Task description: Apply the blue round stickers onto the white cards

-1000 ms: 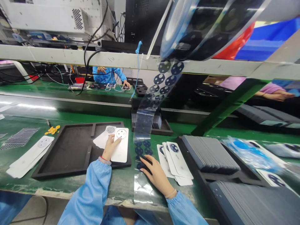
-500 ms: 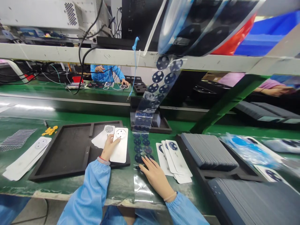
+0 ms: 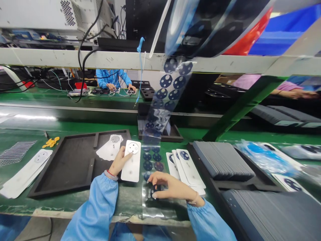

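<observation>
A white phone back panel [image 3: 130,167] is gripped in my left hand [image 3: 117,164], tilted, its round camera area with holes facing up. My right hand [image 3: 173,188] curls over the lower part of a clear film strip [image 3: 151,204], with thumb and fingers closed about a dark round camera sticker [image 3: 155,190]. Paired dark stickers run up the strip. Left of my left hand, several white panels [image 3: 109,147] lie fanned in a black tray [image 3: 72,164]. Beside my right wrist lie white panels [image 3: 190,165] with dark camera circles.
Grey sheet stacks [image 3: 223,164] fill a black tray at right, near plastic-wrapped panels [image 3: 265,157]. More white panels [image 3: 27,172] and yellow pieces [image 3: 51,142] lie at left. The sticker roll [image 3: 200,28] hangs above a white rail [image 3: 120,60]. A co-worker [image 3: 112,80] sits opposite.
My right hand has risen from lying flat on the strip and curled, a dark sticker now at its fingertips. My left hand has brought the white panel slightly right and nearer.
</observation>
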`<action>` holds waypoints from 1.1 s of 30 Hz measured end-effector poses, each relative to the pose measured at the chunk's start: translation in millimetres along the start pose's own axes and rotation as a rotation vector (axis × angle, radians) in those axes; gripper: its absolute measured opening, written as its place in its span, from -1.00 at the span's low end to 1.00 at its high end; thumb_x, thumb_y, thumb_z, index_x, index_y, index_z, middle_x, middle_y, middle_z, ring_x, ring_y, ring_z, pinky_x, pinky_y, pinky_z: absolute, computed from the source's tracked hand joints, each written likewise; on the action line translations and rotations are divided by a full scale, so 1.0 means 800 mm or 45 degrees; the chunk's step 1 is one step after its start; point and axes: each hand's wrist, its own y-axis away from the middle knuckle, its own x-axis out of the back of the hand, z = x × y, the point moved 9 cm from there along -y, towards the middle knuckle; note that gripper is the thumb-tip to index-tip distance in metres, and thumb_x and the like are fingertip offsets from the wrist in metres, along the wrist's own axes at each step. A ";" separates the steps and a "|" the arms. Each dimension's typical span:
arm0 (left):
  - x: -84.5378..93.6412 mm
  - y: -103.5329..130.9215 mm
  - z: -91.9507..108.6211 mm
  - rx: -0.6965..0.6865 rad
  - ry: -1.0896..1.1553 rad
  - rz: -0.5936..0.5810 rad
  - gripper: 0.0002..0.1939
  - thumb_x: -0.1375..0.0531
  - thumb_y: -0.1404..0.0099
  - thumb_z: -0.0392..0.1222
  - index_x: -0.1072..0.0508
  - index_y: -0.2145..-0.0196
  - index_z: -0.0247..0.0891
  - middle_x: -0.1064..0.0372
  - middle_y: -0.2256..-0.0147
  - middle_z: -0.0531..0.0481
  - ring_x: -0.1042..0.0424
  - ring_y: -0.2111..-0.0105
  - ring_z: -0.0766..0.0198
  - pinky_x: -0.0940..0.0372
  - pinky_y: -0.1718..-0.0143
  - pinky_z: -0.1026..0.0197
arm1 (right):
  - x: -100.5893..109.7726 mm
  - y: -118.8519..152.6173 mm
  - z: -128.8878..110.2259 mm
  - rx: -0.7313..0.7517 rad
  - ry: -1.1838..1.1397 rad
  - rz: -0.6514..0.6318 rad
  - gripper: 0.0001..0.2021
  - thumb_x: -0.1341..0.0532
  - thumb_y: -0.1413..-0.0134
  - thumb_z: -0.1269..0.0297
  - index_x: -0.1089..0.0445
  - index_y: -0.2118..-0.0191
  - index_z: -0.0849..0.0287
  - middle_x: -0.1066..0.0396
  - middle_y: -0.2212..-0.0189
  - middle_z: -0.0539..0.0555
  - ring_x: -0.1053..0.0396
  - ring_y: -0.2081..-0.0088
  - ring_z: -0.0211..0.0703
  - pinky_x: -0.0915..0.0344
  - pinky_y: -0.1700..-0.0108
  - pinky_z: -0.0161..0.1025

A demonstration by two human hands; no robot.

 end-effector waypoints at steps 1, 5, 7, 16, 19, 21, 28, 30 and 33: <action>-0.005 0.001 -0.002 0.009 -0.040 -0.040 -0.47 -0.38 -0.03 0.10 -0.22 0.24 -0.21 -0.48 0.39 0.05 -0.48 0.47 0.27 -0.34 0.45 0.28 | 0.007 -0.005 -0.002 -0.031 -0.095 0.060 -0.72 -0.42 0.14 0.12 -0.38 0.40 0.16 -0.45 0.25 0.05 -0.41 0.31 -0.21 -0.39 0.14 -0.18; -0.027 0.009 -0.005 0.006 -0.164 -0.135 -0.45 -0.35 -0.10 0.12 -0.21 0.13 -0.22 -0.45 0.50 0.08 -0.45 0.54 0.28 -0.29 0.52 0.32 | 0.044 -0.028 -0.002 -0.072 -0.413 0.621 -0.65 -0.45 0.19 0.04 -0.38 0.46 0.18 -0.37 0.55 -0.06 -0.34 0.46 -0.26 -0.31 0.32 -0.28; -0.040 0.014 -0.005 -0.009 -0.127 -0.153 -0.45 -0.33 -0.12 0.12 -0.21 0.11 -0.23 -0.47 0.47 0.05 -0.46 0.52 0.28 -0.31 0.50 0.31 | 0.050 -0.041 0.000 -0.011 -0.564 0.829 -0.63 -0.46 0.23 0.02 -0.38 0.47 0.19 -0.40 0.53 -0.04 -0.35 0.44 -0.25 -0.30 0.31 -0.28; -0.077 0.029 -0.012 -0.029 -0.035 -0.199 -0.57 -0.24 -0.25 0.09 -0.23 0.10 -0.21 -0.47 0.26 -0.03 -0.48 0.32 0.25 -0.34 0.32 0.27 | 0.057 -0.056 0.026 0.097 -0.406 1.177 -0.60 -0.46 0.26 -0.02 -0.41 0.50 0.21 -0.29 0.58 -0.08 -0.11 0.52 -0.33 -0.09 0.43 -0.34; -0.077 0.031 -0.013 -0.052 -0.106 -0.184 -0.59 -0.24 -0.25 0.02 -0.27 0.05 -0.20 -0.44 0.14 -0.09 -0.47 0.20 0.17 -0.35 0.24 0.22 | 0.059 -0.048 0.028 0.091 -0.337 1.202 -0.61 -0.44 0.21 -0.04 -0.41 0.51 0.21 -0.26 0.59 -0.08 -0.06 0.52 -0.33 -0.05 0.45 -0.34; -0.077 0.032 -0.015 -0.063 -0.137 -0.185 -0.60 -0.23 -0.26 -0.01 -0.28 0.01 -0.20 -0.43 0.09 -0.12 -0.46 0.13 0.12 -0.36 0.20 0.19 | 0.060 -0.045 0.030 0.075 -0.313 1.215 -0.62 -0.42 0.18 -0.03 -0.41 0.51 0.20 -0.23 0.60 -0.09 -0.05 0.51 -0.32 -0.04 0.44 -0.33; -0.079 0.033 -0.014 -0.125 -0.187 -0.218 -0.59 -0.16 -0.32 -0.06 -0.26 -0.07 -0.21 -0.36 -0.03 -0.14 -0.39 0.00 0.08 -0.30 0.01 0.15 | 0.058 -0.043 0.026 0.035 -0.266 1.211 -0.63 -0.42 0.18 -0.01 -0.39 0.53 0.20 -0.16 0.62 -0.11 -0.02 0.51 -0.32 0.00 0.44 -0.32; -0.080 0.033 -0.015 -0.118 -0.174 -0.225 -0.59 -0.17 -0.31 -0.07 -0.26 -0.07 -0.21 -0.37 -0.02 -0.14 -0.39 -0.01 0.07 -0.29 0.00 0.14 | 0.059 -0.042 0.024 0.029 -0.263 1.216 -0.64 -0.42 0.18 0.00 -0.39 0.54 0.20 -0.16 0.63 -0.11 -0.02 0.51 -0.32 0.01 0.44 -0.32; -0.077 0.033 -0.017 -0.105 -0.160 -0.201 -0.59 -0.21 -0.27 -0.11 -0.28 -0.05 -0.22 -0.39 0.01 -0.14 -0.40 0.02 0.06 -0.30 0.03 0.14 | 0.058 -0.041 0.019 0.027 -0.254 1.218 -0.65 -0.42 0.18 0.01 -0.39 0.55 0.20 -0.16 0.63 -0.11 -0.02 0.51 -0.32 0.00 0.44 -0.32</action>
